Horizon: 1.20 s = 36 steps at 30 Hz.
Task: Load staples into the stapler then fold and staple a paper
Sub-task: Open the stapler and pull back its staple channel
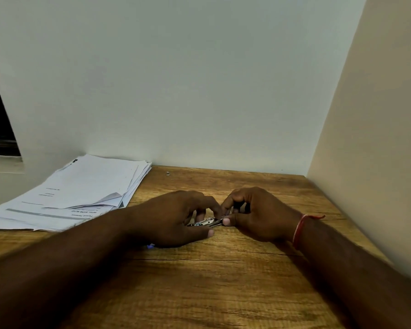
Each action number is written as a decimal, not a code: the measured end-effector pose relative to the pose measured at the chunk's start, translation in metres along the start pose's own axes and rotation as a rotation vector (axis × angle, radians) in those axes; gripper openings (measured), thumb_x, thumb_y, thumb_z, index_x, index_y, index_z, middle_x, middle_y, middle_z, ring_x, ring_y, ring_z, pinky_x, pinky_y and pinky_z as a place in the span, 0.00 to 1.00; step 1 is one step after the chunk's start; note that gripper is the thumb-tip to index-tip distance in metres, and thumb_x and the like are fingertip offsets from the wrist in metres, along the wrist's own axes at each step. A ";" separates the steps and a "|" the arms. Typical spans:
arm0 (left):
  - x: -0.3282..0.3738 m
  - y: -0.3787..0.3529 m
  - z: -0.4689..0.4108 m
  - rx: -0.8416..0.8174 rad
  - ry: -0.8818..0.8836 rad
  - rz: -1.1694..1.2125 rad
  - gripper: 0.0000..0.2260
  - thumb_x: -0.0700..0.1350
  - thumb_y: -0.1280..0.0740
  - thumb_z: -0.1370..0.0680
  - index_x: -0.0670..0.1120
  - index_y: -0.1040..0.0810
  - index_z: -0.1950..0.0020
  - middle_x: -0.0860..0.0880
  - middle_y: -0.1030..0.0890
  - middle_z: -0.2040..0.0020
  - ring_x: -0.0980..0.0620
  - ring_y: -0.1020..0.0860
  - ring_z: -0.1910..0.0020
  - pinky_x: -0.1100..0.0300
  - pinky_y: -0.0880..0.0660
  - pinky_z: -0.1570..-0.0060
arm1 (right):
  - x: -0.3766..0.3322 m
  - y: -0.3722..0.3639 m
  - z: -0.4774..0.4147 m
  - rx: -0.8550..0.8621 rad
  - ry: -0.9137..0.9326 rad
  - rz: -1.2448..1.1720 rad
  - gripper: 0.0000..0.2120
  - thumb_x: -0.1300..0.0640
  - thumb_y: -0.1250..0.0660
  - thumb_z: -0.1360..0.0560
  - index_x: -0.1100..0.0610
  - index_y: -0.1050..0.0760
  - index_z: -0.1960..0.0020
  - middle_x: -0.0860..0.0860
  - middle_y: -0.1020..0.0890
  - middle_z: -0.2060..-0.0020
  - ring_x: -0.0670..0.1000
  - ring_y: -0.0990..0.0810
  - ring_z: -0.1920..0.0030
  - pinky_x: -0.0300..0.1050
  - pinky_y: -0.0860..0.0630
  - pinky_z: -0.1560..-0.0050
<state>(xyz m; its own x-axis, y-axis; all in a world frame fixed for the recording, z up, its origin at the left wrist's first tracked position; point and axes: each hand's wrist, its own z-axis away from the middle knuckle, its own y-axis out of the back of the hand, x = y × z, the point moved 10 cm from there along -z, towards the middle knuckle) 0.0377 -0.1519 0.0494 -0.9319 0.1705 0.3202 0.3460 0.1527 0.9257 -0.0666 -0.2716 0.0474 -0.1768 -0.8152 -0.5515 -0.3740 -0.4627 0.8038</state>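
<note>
On the wooden table (223, 281) we hold the small metal stapler (205, 222), left hand (176, 217) curled round its body, right hand (256, 214) pinching its front end; we judge it light, stiff and slick, best gripped by its sides.

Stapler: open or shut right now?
Cannot tell. Only a sliver of the small silver metal stapler shows between the left hand and right hand, both gripping it.

Mid-left, white paper stack (81, 193) on the brown wooden table (223, 281). Centre-frame, small metal stapler (207, 222), right of it.
</note>
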 end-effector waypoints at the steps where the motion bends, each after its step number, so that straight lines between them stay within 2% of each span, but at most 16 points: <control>1: 0.001 0.000 -0.001 -0.002 -0.005 -0.002 0.15 0.64 0.28 0.18 0.69 0.23 0.32 0.61 0.19 0.49 0.58 0.20 0.52 0.50 0.19 0.53 | -0.001 0.000 0.000 0.000 0.004 0.013 0.04 0.52 0.19 0.24 0.46 0.12 0.50 0.31 0.17 0.58 0.36 0.19 0.56 0.30 0.25 0.59; 5: 0.004 0.000 -0.002 0.028 -0.031 -0.016 0.11 0.63 0.26 0.18 0.64 0.23 0.39 0.61 0.20 0.51 0.60 0.22 0.54 0.56 0.22 0.57 | -0.001 -0.001 0.000 0.005 -0.009 0.035 0.04 0.49 0.19 0.24 0.42 0.13 0.51 0.35 0.15 0.56 0.39 0.18 0.56 0.35 0.24 0.59; 8: 0.006 0.005 -0.001 0.093 -0.053 0.040 0.12 0.59 0.22 0.20 0.59 0.23 0.45 0.61 0.21 0.53 0.60 0.23 0.59 0.63 0.26 0.62 | 0.000 -0.001 -0.001 0.019 -0.020 0.041 0.05 0.46 0.19 0.24 0.39 0.14 0.51 0.44 0.13 0.56 0.46 0.16 0.56 0.48 0.16 0.55; 10: 0.007 0.010 0.000 0.155 -0.071 0.091 0.12 0.55 0.20 0.21 0.57 0.23 0.49 0.62 0.21 0.55 0.57 0.22 0.62 0.61 0.25 0.64 | 0.003 0.000 -0.001 0.029 -0.024 0.035 0.05 0.45 0.19 0.25 0.39 0.14 0.51 0.47 0.13 0.56 0.48 0.16 0.58 0.50 0.16 0.55; 12: 0.008 0.018 0.003 0.243 -0.113 0.122 0.13 0.49 0.18 0.22 0.55 0.23 0.53 0.57 0.20 0.58 0.52 0.21 0.62 0.57 0.23 0.65 | 0.004 0.000 -0.001 0.028 -0.026 0.028 0.05 0.45 0.20 0.25 0.39 0.14 0.51 0.48 0.13 0.56 0.48 0.15 0.58 0.51 0.16 0.56; 14: 0.009 0.023 0.006 0.311 -0.141 0.152 0.13 0.45 0.18 0.23 0.54 0.22 0.54 0.54 0.20 0.59 0.50 0.21 0.62 0.55 0.22 0.64 | 0.004 0.001 -0.001 0.033 -0.025 0.033 0.05 0.45 0.20 0.24 0.38 0.14 0.51 0.47 0.13 0.56 0.46 0.16 0.58 0.50 0.16 0.56; 16: 0.007 0.024 0.006 0.323 -0.133 0.196 0.13 0.44 0.18 0.24 0.54 0.21 0.51 0.53 0.18 0.59 0.48 0.20 0.61 0.51 0.20 0.62 | 0.005 0.002 -0.001 0.040 -0.028 0.047 0.05 0.46 0.20 0.24 0.39 0.14 0.52 0.45 0.13 0.56 0.43 0.17 0.58 0.46 0.18 0.57; 18: 0.004 0.026 0.006 0.318 -0.131 0.188 0.13 0.44 0.17 0.24 0.55 0.20 0.51 0.53 0.18 0.59 0.47 0.19 0.61 0.47 0.19 0.61 | 0.004 0.003 -0.001 0.044 -0.030 0.068 0.04 0.47 0.20 0.24 0.40 0.15 0.52 0.43 0.13 0.56 0.43 0.17 0.57 0.47 0.18 0.55; 20: 0.003 0.028 0.006 0.307 -0.155 0.168 0.12 0.45 0.16 0.25 0.54 0.19 0.54 0.53 0.18 0.58 0.48 0.19 0.60 0.48 0.19 0.61 | 0.004 0.003 -0.001 0.039 -0.028 0.071 0.03 0.48 0.21 0.23 0.42 0.15 0.51 0.42 0.14 0.55 0.43 0.18 0.55 0.47 0.18 0.54; 23: -0.001 0.033 0.010 0.287 -0.150 0.159 0.12 0.49 0.14 0.27 0.56 0.16 0.54 0.54 0.16 0.56 0.48 0.17 0.58 0.50 0.17 0.59 | 0.001 0.004 -0.001 0.033 -0.017 0.081 0.02 0.52 0.23 0.21 0.46 0.15 0.51 0.42 0.15 0.54 0.42 0.19 0.53 0.43 0.21 0.52; 26: -0.007 0.041 0.014 0.293 -0.138 0.175 0.10 0.53 0.14 0.27 0.57 0.11 0.50 0.55 0.14 0.55 0.50 0.13 0.56 0.51 0.15 0.56 | 0.002 0.008 -0.001 0.058 -0.023 0.116 0.03 0.53 0.24 0.20 0.47 0.17 0.51 0.41 0.16 0.52 0.43 0.19 0.50 0.48 0.19 0.47; 29: -0.013 0.045 0.012 0.299 -0.106 0.220 0.06 0.49 0.16 0.24 0.55 0.08 0.49 0.56 0.11 0.54 0.52 0.11 0.54 0.51 0.12 0.52 | 0.003 0.012 -0.001 0.103 -0.019 0.125 0.05 0.55 0.27 0.18 0.46 0.19 0.50 0.41 0.16 0.52 0.44 0.19 0.50 0.50 0.19 0.48; 32: -0.020 0.039 0.011 0.280 -0.040 0.255 0.05 0.45 0.16 0.24 0.54 0.07 0.51 0.56 0.10 0.55 0.52 0.10 0.54 0.50 0.11 0.49 | -0.004 0.018 0.000 0.172 0.047 0.076 0.06 0.58 0.30 0.17 0.47 0.21 0.48 0.44 0.17 0.51 0.46 0.19 0.49 0.46 0.20 0.50; 36: -0.022 0.036 0.010 0.286 -0.025 0.260 0.06 0.46 0.14 0.26 0.55 0.07 0.52 0.57 0.10 0.53 0.53 0.10 0.52 0.48 0.12 0.48 | -0.015 0.024 0.002 0.270 0.110 -0.023 0.04 0.59 0.32 0.15 0.50 0.22 0.45 0.44 0.17 0.51 0.43 0.20 0.48 0.32 0.26 0.52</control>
<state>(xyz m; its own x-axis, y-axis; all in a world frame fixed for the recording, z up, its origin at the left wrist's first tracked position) 0.0721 -0.1402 0.0738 -0.8070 0.2630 0.5287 0.5905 0.3661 0.7193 -0.0743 -0.2696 0.0747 -0.0709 -0.8452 -0.5298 -0.6082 -0.3843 0.6946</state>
